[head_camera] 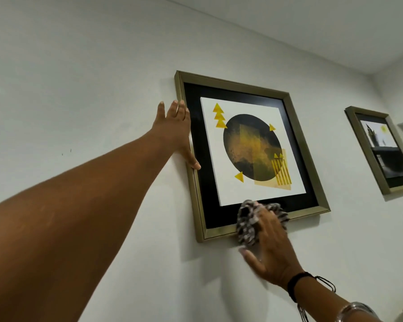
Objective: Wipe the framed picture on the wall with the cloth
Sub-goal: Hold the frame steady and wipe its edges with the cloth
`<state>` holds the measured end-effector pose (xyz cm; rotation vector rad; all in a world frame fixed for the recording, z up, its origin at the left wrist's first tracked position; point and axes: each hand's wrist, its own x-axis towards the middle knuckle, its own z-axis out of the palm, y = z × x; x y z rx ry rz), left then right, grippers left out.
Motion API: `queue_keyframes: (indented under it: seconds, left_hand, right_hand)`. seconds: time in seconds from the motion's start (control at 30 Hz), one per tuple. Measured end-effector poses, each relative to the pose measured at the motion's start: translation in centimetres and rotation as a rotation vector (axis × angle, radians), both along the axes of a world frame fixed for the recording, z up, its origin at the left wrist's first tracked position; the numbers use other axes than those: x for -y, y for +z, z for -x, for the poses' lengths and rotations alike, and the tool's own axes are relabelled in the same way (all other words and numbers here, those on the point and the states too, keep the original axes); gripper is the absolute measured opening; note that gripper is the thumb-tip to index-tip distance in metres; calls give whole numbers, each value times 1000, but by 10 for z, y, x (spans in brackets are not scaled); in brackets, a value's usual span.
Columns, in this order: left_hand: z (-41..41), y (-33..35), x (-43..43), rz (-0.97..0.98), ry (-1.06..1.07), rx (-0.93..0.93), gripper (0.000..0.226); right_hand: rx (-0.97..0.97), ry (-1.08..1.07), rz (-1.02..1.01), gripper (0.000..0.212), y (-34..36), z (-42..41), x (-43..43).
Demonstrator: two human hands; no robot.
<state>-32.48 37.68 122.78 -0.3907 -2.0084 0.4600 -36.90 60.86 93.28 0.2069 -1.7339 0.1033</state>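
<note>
A framed picture [298,138] hangs on the white wall: bronze frame, black mat, a white print with a dark circle and yellow triangles. My left hand [176,133] lies flat against the frame's left edge, fingers spread, thumb hooked over the frame front. My right hand [269,245] presses a bunched black-and-white patterned cloth [248,225] onto the bottom rail of the frame, near its middle. The cloth covers part of the rail and the lower mat.
A second, smaller framed picture [379,149] hangs to the right on the same wall. The ceiling edge runs along the top right. Bare wall [79,89] spreads to the left and below. My right wrist wears a black band and a bracelet.
</note>
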Motion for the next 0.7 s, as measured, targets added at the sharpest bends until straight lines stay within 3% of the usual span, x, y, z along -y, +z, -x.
queue_keyframes:
  seconds: [0.07, 0.2, 0.43, 0.7]
  left_hand:
    - [0, 0, -2, -4, -2, 11, 159]
    - [3, 1, 1, -9, -51, 16, 159]
    - [-1, -5, 1, -13, -47, -1, 160]
    - [2, -2, 3, 3, -19, -25, 160]
  right_hand:
    - [27, -28, 145, 90, 3, -5, -23]
    - [83, -42, 215, 96, 7, -3, -41]
    - [-8, -12, 546, 91, 25, -4, -7]
    - [-25, 39, 408, 98, 21, -12, 133]
